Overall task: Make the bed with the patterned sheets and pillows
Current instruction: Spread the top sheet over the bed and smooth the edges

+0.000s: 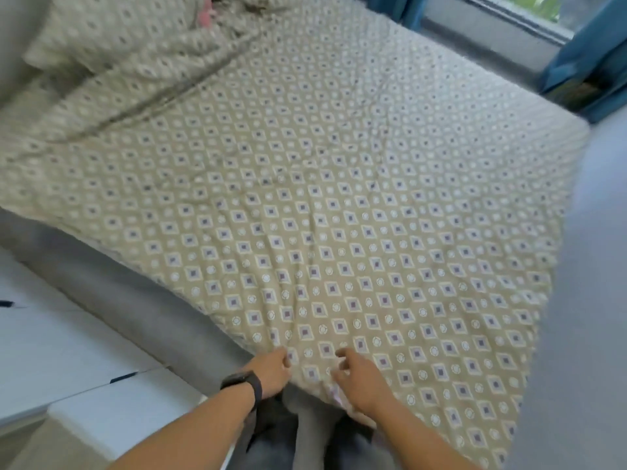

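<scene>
Bottom centre: left hand (269,369), black watch on wrist, pinching near corner of beige diamond-patterned cotton sheet (339,198); right hand (359,376) curling fingers, gathering same hem. Sheet looking light, soft, wrinkle-prone; best taken at corners and hem. Sheet lying over grey upholstered bed frame (112,283). Pale floor at right giving room. Upper left: matching patterned pillows (112,39) lying rumpled. Upper right: blue curtain (590,62) crowding far edge.

Grey bed (112,286) under patterned sheet (339,198); matching pillows (112,39) piled toward eleven o'clock.
</scene>
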The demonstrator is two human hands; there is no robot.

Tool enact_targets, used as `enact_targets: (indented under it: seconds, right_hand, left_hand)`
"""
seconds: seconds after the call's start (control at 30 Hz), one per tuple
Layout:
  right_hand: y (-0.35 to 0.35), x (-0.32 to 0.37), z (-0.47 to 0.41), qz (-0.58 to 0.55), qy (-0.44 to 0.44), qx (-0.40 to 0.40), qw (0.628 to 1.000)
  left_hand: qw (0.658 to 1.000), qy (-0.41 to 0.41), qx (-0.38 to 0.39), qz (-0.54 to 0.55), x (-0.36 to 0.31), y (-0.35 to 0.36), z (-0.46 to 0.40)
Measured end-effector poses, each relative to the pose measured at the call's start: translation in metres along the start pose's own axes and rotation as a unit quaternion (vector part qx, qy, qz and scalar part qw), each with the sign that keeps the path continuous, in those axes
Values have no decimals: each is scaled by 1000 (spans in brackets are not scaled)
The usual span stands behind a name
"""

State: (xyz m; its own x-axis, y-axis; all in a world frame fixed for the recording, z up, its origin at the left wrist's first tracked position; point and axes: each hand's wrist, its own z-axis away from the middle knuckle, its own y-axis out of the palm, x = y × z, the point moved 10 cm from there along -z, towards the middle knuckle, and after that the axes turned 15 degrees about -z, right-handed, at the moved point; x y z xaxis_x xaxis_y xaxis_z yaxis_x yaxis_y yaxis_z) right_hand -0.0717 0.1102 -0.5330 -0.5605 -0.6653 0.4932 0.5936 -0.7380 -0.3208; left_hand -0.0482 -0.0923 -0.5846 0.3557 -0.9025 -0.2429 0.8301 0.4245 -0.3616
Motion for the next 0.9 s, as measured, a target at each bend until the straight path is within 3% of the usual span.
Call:
enact_targets:
  seconds: [0.07, 0.17, 0.37, 0.63, 0.9]
  right_hand:
    - [-34, 61, 46, -26, -62, -41, 997]
    - [-74, 134, 101, -28, -137, -80, 987]
    - [-121, 217, 130, 98, -230, -107, 962]
    - [-156, 280, 146, 101, -275, -161, 943]
    - [-161, 361, 140, 63, -286, -234, 927]
  left_hand:
    - [999, 36, -4, 10, -33, -40, 62]
    - [991, 86, -71, 69, -78, -107, 139]
    - [963, 131, -208, 113, -123, -202, 210]
    - [930, 176, -303, 116, -141, -282, 253]
    - [921, 209, -314, 96, -107, -378, 235]
